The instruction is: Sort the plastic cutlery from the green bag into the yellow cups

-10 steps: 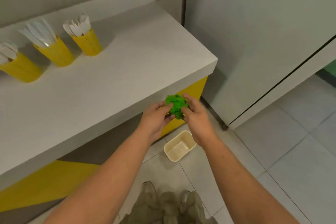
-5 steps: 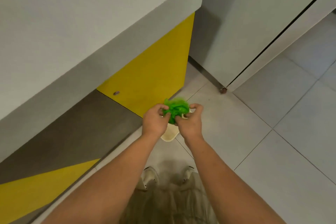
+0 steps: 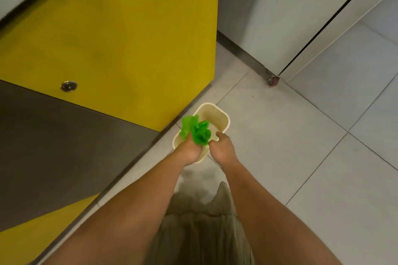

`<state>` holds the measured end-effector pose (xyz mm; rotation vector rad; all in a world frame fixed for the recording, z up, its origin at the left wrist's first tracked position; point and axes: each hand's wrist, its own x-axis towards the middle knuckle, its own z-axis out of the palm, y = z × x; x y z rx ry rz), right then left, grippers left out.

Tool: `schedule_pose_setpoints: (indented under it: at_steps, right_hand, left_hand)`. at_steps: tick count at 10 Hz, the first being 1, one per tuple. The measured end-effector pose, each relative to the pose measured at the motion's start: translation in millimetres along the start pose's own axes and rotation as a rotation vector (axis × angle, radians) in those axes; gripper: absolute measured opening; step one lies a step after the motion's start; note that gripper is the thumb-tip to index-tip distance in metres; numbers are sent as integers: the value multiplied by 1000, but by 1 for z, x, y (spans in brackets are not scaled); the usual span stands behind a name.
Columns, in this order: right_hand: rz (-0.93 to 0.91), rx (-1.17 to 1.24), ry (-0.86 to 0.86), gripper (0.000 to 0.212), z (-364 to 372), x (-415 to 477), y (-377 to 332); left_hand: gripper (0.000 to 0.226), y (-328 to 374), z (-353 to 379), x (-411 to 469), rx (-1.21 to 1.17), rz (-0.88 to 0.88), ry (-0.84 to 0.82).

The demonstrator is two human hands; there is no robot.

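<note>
The crumpled green bag [image 3: 195, 131] is bunched in the fingers of my left hand [image 3: 189, 150], right over the open top of a small cream bin [image 3: 224, 117] on the floor. My right hand [image 3: 223, 148] is just to the right of the bag with its fingers curled and thumb out. Whether it still touches the bag I cannot tell. The yellow cups and the cutlery are out of view.
The bin stands on light floor tiles [image 3: 290, 135] against the foot of the yellow and grey counter front [image 3: 129, 49]. A grey partition with a dark gap and a metal foot [image 3: 272, 78] rises at the back right. My clothing [image 3: 200, 232] fills the bottom centre.
My view has tipped down from the counter top to the floor. Both hands have lowered the green bag from counter-edge height to just above the bin. My right hand's grip has loosened.
</note>
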<state>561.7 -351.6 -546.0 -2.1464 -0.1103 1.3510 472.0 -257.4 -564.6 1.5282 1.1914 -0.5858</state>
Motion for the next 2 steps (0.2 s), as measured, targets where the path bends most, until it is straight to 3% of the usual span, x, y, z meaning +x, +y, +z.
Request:
schedule_pose_setpoints:
  at_steps: [1, 2]
  right_hand:
    - [-4, -10, 12, 53, -11, 0, -6]
    - [-46, -46, 51, 51, -25, -23, -29]
  left_hand:
    - [74, -16, -7, 13, 43, -21, 11]
    - [61, 8, -26, -29, 101, -30, 143]
